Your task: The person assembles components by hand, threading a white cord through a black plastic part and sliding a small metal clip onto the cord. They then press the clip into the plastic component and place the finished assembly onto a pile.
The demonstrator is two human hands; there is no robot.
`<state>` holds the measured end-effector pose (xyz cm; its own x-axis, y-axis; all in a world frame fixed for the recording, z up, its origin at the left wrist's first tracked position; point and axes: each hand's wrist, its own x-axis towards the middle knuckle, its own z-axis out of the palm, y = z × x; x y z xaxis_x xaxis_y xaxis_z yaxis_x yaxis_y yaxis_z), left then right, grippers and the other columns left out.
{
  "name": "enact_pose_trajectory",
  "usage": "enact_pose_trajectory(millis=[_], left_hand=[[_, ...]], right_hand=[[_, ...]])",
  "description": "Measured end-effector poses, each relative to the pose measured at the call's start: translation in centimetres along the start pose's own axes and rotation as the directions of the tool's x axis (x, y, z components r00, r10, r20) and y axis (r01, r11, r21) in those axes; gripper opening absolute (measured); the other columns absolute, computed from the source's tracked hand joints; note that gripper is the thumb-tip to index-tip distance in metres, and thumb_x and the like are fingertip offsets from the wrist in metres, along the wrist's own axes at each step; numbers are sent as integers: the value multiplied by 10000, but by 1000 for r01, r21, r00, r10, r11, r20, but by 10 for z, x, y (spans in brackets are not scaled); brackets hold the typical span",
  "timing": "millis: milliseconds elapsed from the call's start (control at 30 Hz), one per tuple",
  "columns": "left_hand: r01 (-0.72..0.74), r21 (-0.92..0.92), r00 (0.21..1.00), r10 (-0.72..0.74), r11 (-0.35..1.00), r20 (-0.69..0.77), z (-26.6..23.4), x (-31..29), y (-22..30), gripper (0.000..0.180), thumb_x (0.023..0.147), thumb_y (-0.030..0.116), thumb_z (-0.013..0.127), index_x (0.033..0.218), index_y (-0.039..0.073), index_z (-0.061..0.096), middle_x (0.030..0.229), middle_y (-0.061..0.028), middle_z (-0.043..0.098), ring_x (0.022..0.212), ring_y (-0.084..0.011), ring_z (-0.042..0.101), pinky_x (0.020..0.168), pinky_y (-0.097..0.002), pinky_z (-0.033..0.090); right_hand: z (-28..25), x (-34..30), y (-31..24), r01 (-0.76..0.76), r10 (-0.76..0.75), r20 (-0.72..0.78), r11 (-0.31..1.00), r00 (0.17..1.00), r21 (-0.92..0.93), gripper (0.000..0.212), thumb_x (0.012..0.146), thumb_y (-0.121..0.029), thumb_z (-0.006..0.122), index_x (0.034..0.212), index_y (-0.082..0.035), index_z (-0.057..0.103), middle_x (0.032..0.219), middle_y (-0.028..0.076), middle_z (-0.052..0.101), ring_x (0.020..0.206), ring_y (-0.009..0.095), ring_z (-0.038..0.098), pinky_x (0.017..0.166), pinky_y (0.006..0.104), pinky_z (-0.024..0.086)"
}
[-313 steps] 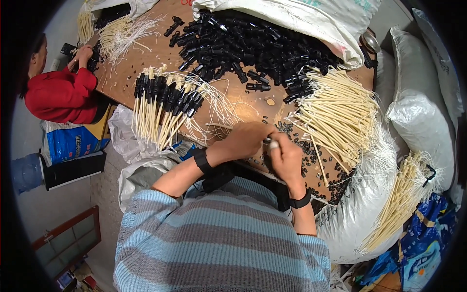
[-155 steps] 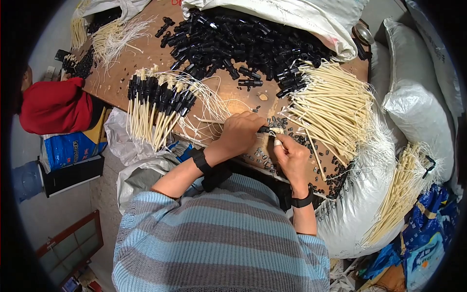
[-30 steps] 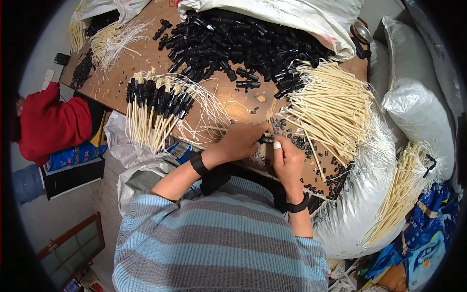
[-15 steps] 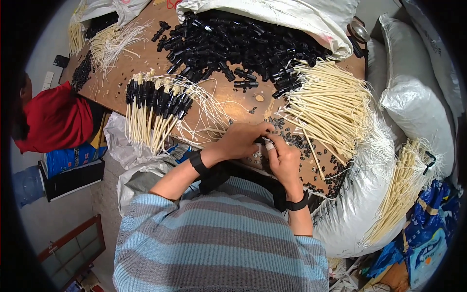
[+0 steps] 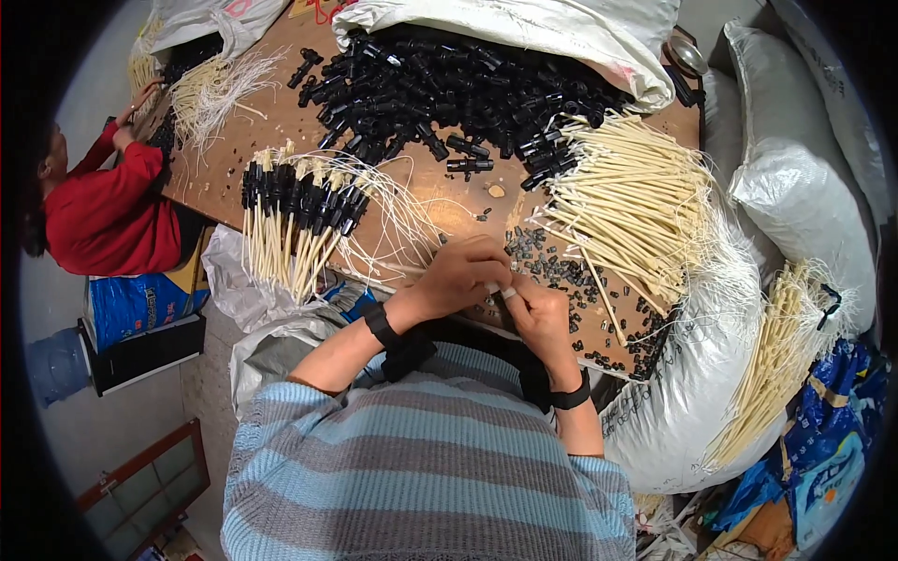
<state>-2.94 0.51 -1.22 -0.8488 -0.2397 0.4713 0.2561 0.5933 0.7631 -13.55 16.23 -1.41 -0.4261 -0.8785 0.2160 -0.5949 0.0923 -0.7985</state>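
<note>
My left hand [image 5: 460,277] and my right hand [image 5: 543,320] meet at the table's near edge, fingers closed and fingertips together. Whatever lies between them is small and mostly hidden by the fingers. A white wrap shows on a finger of the right hand. Just beyond the hands, small dark clips [image 5: 559,271] are scattered over the wood. To the left lies a row of cream sticks with black sleeves [image 5: 297,213], trailing white strings [image 5: 400,220]. A large heap of black plastic tube fittings [image 5: 421,89] fills the far side. Plain cream sticks [image 5: 636,201] are piled on the right.
A white woven sack [image 5: 533,33] lies behind the black heap. Full sacks [image 5: 795,178] crowd the right side, with more cream sticks [image 5: 772,365] on one. At far left, a person in red [image 5: 117,210] reaches toward another stringed bundle [image 5: 201,98] on the brown table [image 5: 210,164].
My hands have come closer together, the right one shifting slightly down and left. The person in red has turned and stretched an arm toward the far-left pile.
</note>
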Motion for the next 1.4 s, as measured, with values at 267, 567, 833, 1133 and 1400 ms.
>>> enact_pose_trajectory(millis=[267, 567, 833, 1133, 1400], left_hand=[[229, 444, 973, -202, 866, -109, -17, 7, -57, 446, 664, -25, 610, 1102, 57, 602, 875, -97, 637, 803, -289, 588, 726, -371, 493], [379, -80, 925, -381, 922, -10, 9, 27, -14, 323, 658, -42, 644, 966, 53, 663, 862, -67, 644, 832, -253, 615, 703, -337, 498], [30, 89, 1000, -29, 996, -5, 27, 19, 3, 339, 652, -59, 645, 949, 100, 680, 836, -45, 631, 756, -234, 614, 644, -337, 493], [668, -421, 697, -714, 614, 66, 17, 13, 6, 229, 751, -125, 606, 936, -16, 686, 868, -1, 648, 765, -39, 583, 661, -189, 477], [581, -157, 806, -591, 799, -26, 9, 12, 2, 203, 718, -99, 630, 879, 10, 686, 908, -11, 657, 766, -51, 579, 650, -204, 469]], right_hand=[[-2, -7, 17, -368, 420, -164, 889, 893, 271, 116, 903, -67, 618, 953, 9, 689, 639, -99, 455, 580, 6, 350, 512, 193, 289], [3, 3, 27, -503, 580, -84, 761, 810, 409, 116, 875, -56, 608, 937, 1, 689, 571, -64, 464, 531, 14, 381, 474, 209, 306], [17, 9, 20, -284, 321, -194, 938, 927, 199, 157, 847, -27, 582, 949, -44, 701, 660, 109, 636, 583, 125, 623, 516, 295, 449], [12, 13, 1, -21, -120, -301, 904, 946, -427, 138, 828, -85, 656, 965, -85, 675, 732, 107, 649, 509, 279, 593, 471, 334, 453], [8, 11, -6, -4, -72, -290, 967, 954, -254, 136, 823, -56, 659, 958, -61, 674, 678, 71, 612, 479, 178, 553, 464, 287, 422]])
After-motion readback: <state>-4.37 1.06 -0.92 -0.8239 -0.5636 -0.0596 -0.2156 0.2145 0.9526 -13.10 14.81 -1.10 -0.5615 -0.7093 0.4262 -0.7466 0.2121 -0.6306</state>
